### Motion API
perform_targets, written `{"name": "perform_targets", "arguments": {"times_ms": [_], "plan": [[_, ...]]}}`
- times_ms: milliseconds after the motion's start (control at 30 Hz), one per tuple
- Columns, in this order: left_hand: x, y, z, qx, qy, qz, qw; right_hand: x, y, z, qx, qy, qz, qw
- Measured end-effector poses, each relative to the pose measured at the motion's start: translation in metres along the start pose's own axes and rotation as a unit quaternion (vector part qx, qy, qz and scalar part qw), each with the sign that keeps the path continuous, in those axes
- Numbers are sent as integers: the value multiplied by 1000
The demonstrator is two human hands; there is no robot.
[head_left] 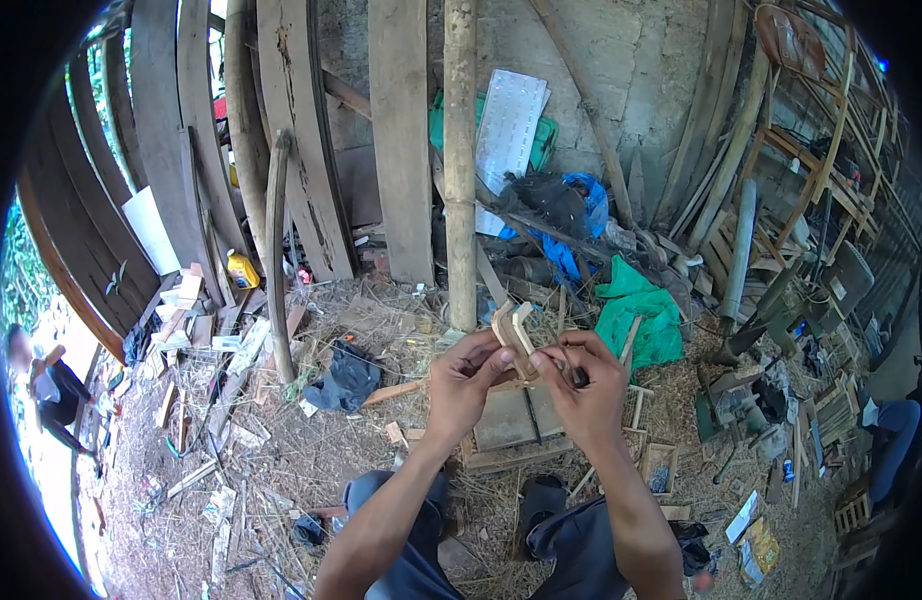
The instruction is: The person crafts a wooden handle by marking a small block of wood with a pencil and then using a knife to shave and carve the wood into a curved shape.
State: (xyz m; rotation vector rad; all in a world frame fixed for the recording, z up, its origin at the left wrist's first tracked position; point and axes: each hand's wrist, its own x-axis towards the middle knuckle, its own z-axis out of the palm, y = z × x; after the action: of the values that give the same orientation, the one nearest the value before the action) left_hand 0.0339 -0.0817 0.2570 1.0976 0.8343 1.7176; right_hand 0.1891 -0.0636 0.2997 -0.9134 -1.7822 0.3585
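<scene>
In front of me my left hand (463,385) is closed, its thumb and fingers pinching a small angled piece of light wood (505,326). My right hand (584,385) grips a second, similar angled wooden piece (522,322) from the other side. The two pieces stand side by side, nearly touching. A small dark rounded end (580,377) shows among my right fingers; its kind is hidden. Beneath my hands a low wooden block with a flat top (501,420) sits on the ground, and a thin dark rod (532,415) lies across it.
Wood scraps and shavings cover the ground. A black plastic bag (343,378) lies left, green sheeting (641,318) ahead right. An upright pole (461,170) stands ahead. A small wooden tray (660,468) is at right. People sit at far left (56,400) and far right (893,445).
</scene>
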Motion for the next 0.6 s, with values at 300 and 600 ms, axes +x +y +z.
{"name": "perform_targets", "arguments": {"times_ms": [300, 600], "plan": [[0, -3, 1, -32, -10, 2, 999, -3, 2, 8, 30, 1, -2, 1000], [0, -6, 1, -10, 1, -4, 1000, -2, 3, 8, 36, -16, 36, 999]]}}
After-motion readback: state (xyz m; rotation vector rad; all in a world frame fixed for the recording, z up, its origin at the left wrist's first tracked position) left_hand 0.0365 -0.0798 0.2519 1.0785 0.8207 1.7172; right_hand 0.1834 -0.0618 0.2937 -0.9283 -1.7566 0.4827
